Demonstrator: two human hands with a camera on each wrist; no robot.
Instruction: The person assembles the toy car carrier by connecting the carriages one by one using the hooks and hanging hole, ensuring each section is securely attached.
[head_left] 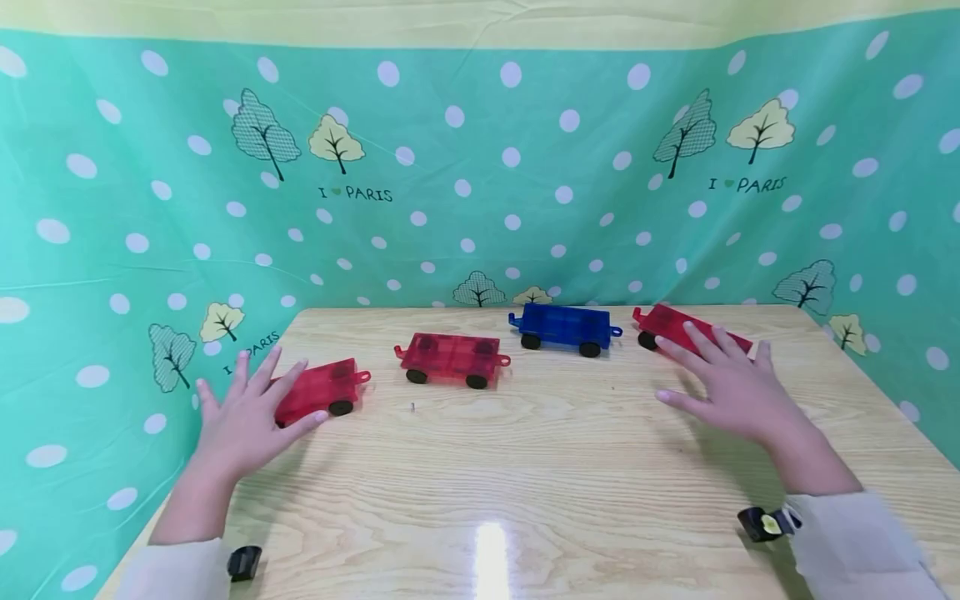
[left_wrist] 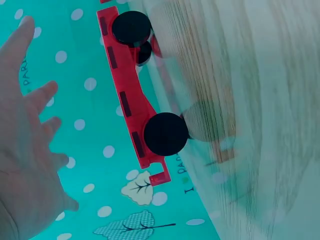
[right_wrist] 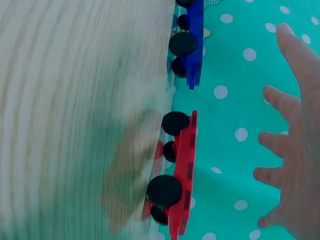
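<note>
Four flat toy train cars would be several; here several wheeled toy cars stand on the table, with hooks and loops at their ends. At the left, a red toy car (head_left: 318, 390) is partly hidden by my left hand (head_left: 242, 421), whose fingers are spread above it. Another red car (head_left: 450, 358) and a blue car (head_left: 564, 325) stand between the hands. The right-hand red car (head_left: 675, 327) lies beyond my right hand (head_left: 738, 383), which hovers with its fingers spread. Both wrist views show a gap between hand and car; neither hand grips anything.
The wooden table (head_left: 525, 467) reflects a bright light near its front. A green dotted cloth (head_left: 420, 167) with printed trees hangs behind it and along the sides. A tiny dark speck (head_left: 412, 407) lies before the middle red car.
</note>
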